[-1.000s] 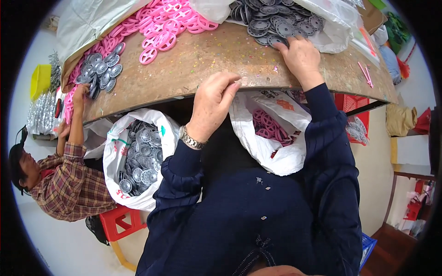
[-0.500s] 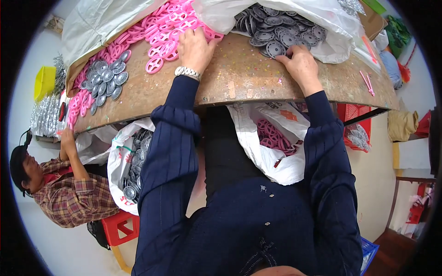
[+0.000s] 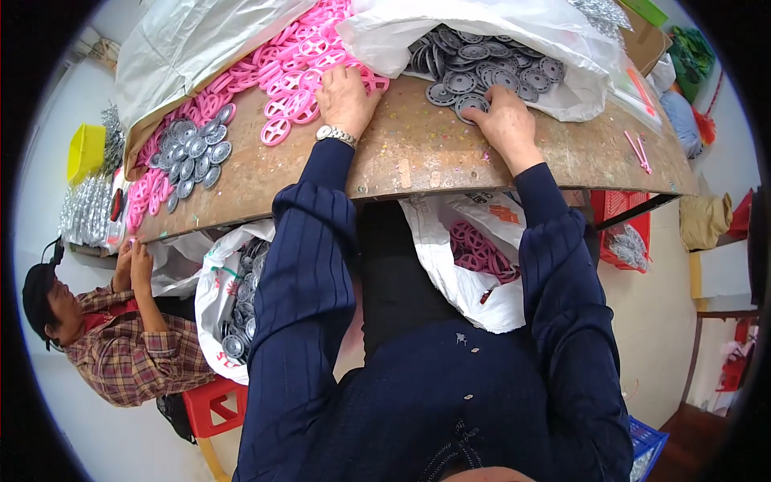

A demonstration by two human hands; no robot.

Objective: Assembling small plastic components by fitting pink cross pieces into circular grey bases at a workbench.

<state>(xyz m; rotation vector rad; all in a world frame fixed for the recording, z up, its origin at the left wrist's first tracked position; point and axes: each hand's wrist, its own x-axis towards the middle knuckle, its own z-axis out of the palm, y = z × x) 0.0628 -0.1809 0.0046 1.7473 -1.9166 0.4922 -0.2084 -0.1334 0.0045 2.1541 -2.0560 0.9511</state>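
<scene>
My left hand (image 3: 347, 103), with a metal-banded watch (image 3: 336, 135) at its wrist, rests at the near edge of a heap of pink plastic rings with crossed spokes (image 3: 300, 104). Its thumb stands apart from the fingers, whose tips reach over the rings. To the right, my right hand (image 3: 509, 128) has thumb and fingers at the edges of a round grey plastic disc (image 3: 470, 104). That disc lies at the near side of a pile of similar discs (image 3: 502, 74) spilling from a white sack (image 3: 574, 95). The fingertips of both hands are partly hidden.
More grey discs (image 3: 193, 153) lie at the table's left. Below the edge, open white sacks hold grey discs (image 3: 238, 317) and pink rings (image 3: 482, 253). Two pink sticks (image 3: 638, 151) lie at the right. A co-worker in a plaid shirt (image 3: 132, 353) sits at the left on a red stool (image 3: 215, 406).
My right hand has shifted slightly left, and the grey disc at its thumb with it. My left hand remains by the pink rings. The co-worker's hands have moved slightly. The whole view has tilted a little.
</scene>
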